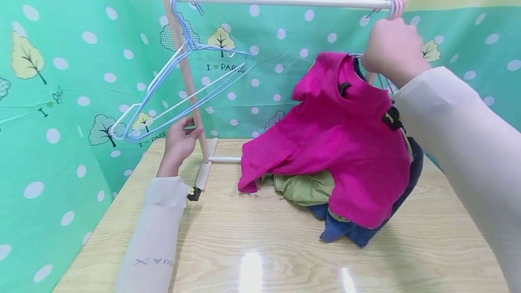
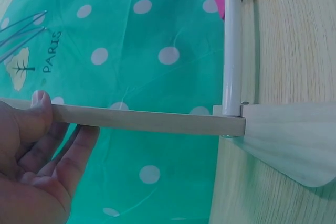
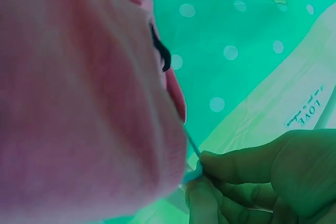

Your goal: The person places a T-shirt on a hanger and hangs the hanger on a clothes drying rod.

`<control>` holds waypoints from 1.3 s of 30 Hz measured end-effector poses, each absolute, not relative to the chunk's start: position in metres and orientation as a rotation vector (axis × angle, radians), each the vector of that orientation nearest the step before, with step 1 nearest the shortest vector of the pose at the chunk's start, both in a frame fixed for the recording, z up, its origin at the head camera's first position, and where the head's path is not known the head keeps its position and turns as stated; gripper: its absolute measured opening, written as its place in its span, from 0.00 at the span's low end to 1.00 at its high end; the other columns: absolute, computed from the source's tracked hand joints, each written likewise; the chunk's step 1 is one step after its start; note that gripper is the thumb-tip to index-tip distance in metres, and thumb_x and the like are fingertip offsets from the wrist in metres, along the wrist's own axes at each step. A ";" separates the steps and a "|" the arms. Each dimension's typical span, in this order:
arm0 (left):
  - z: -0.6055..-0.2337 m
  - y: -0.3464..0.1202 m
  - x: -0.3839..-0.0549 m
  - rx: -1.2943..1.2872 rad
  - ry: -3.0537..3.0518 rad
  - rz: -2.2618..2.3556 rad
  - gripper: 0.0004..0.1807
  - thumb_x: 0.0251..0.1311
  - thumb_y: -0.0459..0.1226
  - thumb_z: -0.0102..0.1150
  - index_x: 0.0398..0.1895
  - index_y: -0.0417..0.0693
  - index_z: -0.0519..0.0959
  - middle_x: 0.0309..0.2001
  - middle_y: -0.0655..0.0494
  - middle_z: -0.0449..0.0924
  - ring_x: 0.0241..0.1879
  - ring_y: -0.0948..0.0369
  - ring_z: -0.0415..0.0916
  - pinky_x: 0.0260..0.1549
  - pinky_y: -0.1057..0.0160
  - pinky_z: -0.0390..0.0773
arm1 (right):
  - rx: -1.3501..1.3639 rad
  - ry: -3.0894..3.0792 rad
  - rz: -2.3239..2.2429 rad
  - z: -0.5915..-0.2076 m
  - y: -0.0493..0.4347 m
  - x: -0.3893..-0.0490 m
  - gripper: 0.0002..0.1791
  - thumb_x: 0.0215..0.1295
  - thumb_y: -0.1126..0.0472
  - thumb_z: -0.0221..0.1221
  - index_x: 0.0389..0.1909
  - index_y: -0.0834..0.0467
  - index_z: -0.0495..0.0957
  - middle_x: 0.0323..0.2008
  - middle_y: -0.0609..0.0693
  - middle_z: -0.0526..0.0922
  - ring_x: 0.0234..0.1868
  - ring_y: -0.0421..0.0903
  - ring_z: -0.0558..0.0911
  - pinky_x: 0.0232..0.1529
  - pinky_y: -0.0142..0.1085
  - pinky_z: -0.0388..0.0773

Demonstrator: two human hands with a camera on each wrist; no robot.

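Observation:
My left hand point(image 1: 179, 141) holds the wooden left post point(image 1: 189, 87) of a small clothes rack. In the left wrist view the thumb lies on one side of that post point(image 2: 147, 120) and the fingers on the other. At the rail's right end my right hand point(image 1: 392, 51) is raised just under the hanger hooks point(image 1: 395, 8). Its thumb and fingers pinch a light blue hanger point(image 3: 193, 174) in the right wrist view. A magenta T-shirt point(image 1: 350, 148) hangs there, tilted, its left side spread outward. Behind it show an olive green garment point(image 1: 305, 189) and a dark blue garment point(image 1: 346, 232).
Several bare blue and white hangers point(image 1: 189, 49) hang at the left end of the white rail point(image 1: 281, 0). A lower white bar point(image 1: 224, 159) joins the rack's foot point(image 1: 203, 175) on the wood-grain table point(image 1: 244, 229). A dotted green cloth point(image 1: 69, 125) stands behind.

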State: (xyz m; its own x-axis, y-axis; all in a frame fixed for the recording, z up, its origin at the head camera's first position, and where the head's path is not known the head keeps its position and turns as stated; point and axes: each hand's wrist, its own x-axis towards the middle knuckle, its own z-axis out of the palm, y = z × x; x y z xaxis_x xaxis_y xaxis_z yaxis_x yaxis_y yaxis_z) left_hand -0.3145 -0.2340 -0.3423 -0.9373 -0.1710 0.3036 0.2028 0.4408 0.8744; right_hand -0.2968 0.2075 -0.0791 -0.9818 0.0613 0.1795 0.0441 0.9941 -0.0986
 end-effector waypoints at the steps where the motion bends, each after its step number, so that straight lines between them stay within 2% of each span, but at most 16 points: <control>1: -0.342 -0.234 -0.314 -0.024 -2.351 -1.494 0.22 0.72 0.33 0.59 0.68 0.40 0.74 0.63 0.42 0.76 0.62 0.45 0.77 0.57 0.52 0.80 | -0.078 -2.954 0.142 -0.079 0.206 -0.297 0.07 0.63 0.66 0.54 0.36 0.67 0.75 0.31 0.61 0.67 0.31 0.60 0.72 0.24 0.46 0.76; 4: -0.342 -0.235 -0.314 -0.010 -2.357 -1.489 0.22 0.73 0.34 0.59 0.68 0.40 0.74 0.63 0.42 0.76 0.62 0.45 0.77 0.58 0.52 0.80 | -0.074 -2.938 0.171 -0.078 0.202 -0.298 0.07 0.64 0.66 0.53 0.38 0.67 0.74 0.32 0.61 0.66 0.29 0.59 0.73 0.23 0.46 0.76; 8: -0.342 -0.235 -0.315 0.001 -2.364 -1.495 0.23 0.73 0.35 0.59 0.68 0.40 0.74 0.64 0.42 0.76 0.63 0.46 0.76 0.58 0.52 0.79 | -0.071 -2.892 0.206 -0.075 0.196 -0.297 0.08 0.63 0.65 0.53 0.38 0.67 0.71 0.39 0.64 0.66 0.29 0.61 0.73 0.22 0.47 0.77; 10: -0.343 -0.236 -0.314 0.005 -2.369 -1.495 0.23 0.73 0.36 0.60 0.68 0.40 0.74 0.64 0.42 0.77 0.63 0.47 0.76 0.58 0.52 0.79 | -0.076 -2.870 0.244 -0.074 0.191 -0.294 0.07 0.62 0.63 0.52 0.35 0.65 0.68 0.36 0.63 0.67 0.28 0.61 0.74 0.21 0.46 0.77; 12: -0.343 -0.236 -0.313 0.011 -2.376 -1.493 0.23 0.73 0.36 0.60 0.68 0.41 0.74 0.64 0.43 0.77 0.63 0.47 0.76 0.59 0.52 0.79 | -0.079 -2.862 0.298 -0.075 0.186 -0.292 0.08 0.64 0.61 0.53 0.32 0.62 0.67 0.28 0.59 0.68 0.25 0.58 0.74 0.21 0.44 0.76; 15: -0.343 -0.238 -0.313 0.017 -2.382 -1.489 0.23 0.73 0.36 0.60 0.68 0.41 0.73 0.64 0.43 0.76 0.64 0.47 0.76 0.59 0.51 0.79 | -0.052 -2.841 0.411 -0.080 0.179 -0.287 0.15 0.69 0.56 0.54 0.26 0.60 0.65 0.15 0.51 0.64 0.17 0.51 0.69 0.18 0.41 0.71; 17: -0.342 -0.237 -0.312 0.016 -2.382 -1.490 0.23 0.73 0.36 0.60 0.68 0.40 0.73 0.64 0.42 0.76 0.64 0.47 0.76 0.59 0.51 0.79 | -0.003 -2.824 0.476 -0.086 0.175 -0.285 0.21 0.72 0.52 0.55 0.22 0.60 0.67 0.11 0.48 0.62 0.14 0.47 0.66 0.17 0.39 0.67; 21: -0.342 -0.236 -0.312 0.006 -2.375 -1.485 0.23 0.73 0.36 0.60 0.68 0.40 0.74 0.63 0.41 0.77 0.63 0.47 0.77 0.58 0.52 0.79 | 0.073 -2.800 0.587 -0.103 0.164 -0.281 0.27 0.74 0.46 0.56 0.18 0.60 0.69 0.09 0.46 0.61 0.12 0.44 0.63 0.15 0.36 0.63; 26: -0.343 -0.236 -0.313 0.003 -2.374 -1.490 0.23 0.72 0.35 0.60 0.68 0.40 0.74 0.63 0.41 0.77 0.63 0.46 0.77 0.58 0.53 0.80 | 0.159 -2.750 0.672 -0.137 0.150 -0.277 0.28 0.74 0.48 0.56 0.16 0.60 0.66 0.10 0.48 0.60 0.13 0.44 0.61 0.18 0.37 0.62; 33: -0.344 -0.237 -0.313 -0.009 -2.382 -1.474 0.23 0.72 0.37 0.60 0.68 0.41 0.74 0.63 0.43 0.77 0.63 0.46 0.76 0.58 0.51 0.80 | 0.380 -2.642 0.675 -0.196 0.123 -0.277 0.18 0.74 0.54 0.59 0.26 0.61 0.81 0.17 0.52 0.72 0.22 0.50 0.71 0.30 0.43 0.70; 35: -0.344 -0.237 -0.313 -0.001 -2.399 -1.462 0.23 0.73 0.38 0.60 0.67 0.42 0.75 0.62 0.43 0.78 0.62 0.46 0.77 0.57 0.50 0.80 | 0.440 -2.622 0.693 -0.209 0.116 -0.278 0.16 0.73 0.55 0.60 0.29 0.62 0.83 0.19 0.54 0.73 0.25 0.52 0.73 0.31 0.44 0.71; 39: -0.340 -0.236 -0.310 0.003 -2.447 -1.410 0.23 0.73 0.40 0.60 0.67 0.42 0.75 0.61 0.43 0.79 0.59 0.46 0.78 0.54 0.48 0.81 | 0.511 -2.587 0.761 -0.229 0.108 -0.279 0.13 0.72 0.55 0.61 0.40 0.63 0.84 0.31 0.56 0.82 0.34 0.53 0.79 0.39 0.46 0.78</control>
